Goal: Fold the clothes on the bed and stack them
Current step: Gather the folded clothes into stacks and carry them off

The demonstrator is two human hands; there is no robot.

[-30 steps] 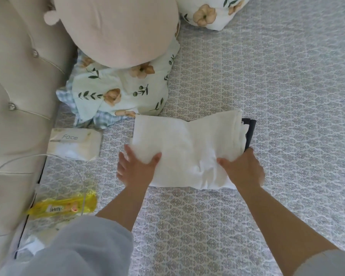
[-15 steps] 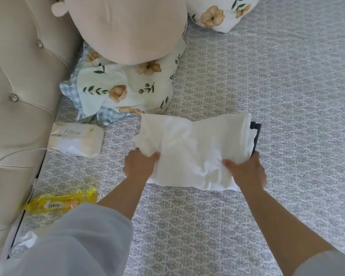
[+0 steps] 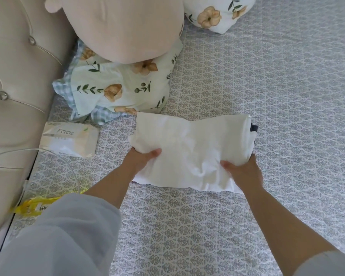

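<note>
A folded white garment (image 3: 189, 144) lies in the middle of the patterned bed cover (image 3: 267, 86). A dark garment (image 3: 254, 128) peeks out from under its right edge. My left hand (image 3: 142, 158) grips the white garment's near left side, thumb on top and fingers tucked under the cloth. My right hand (image 3: 243, 172) grips the near right side the same way, thumb on top. The left edge of the cloth is raised slightly off the bed.
A floral pillow (image 3: 116, 92) and a pink plush cushion (image 3: 124, 26) lie behind the garment at the left. A second floral pillow (image 3: 213, 12) is at the top. A pack of face wipes (image 3: 70, 140), a white cable (image 3: 18, 152) and a yellow packet (image 3: 32, 208) lie by the tufted headboard (image 3: 14, 76).
Both hands went from resting flat on the white garment to curling their fingers under its near edge and gripping it. The left edge has lifted a little.
</note>
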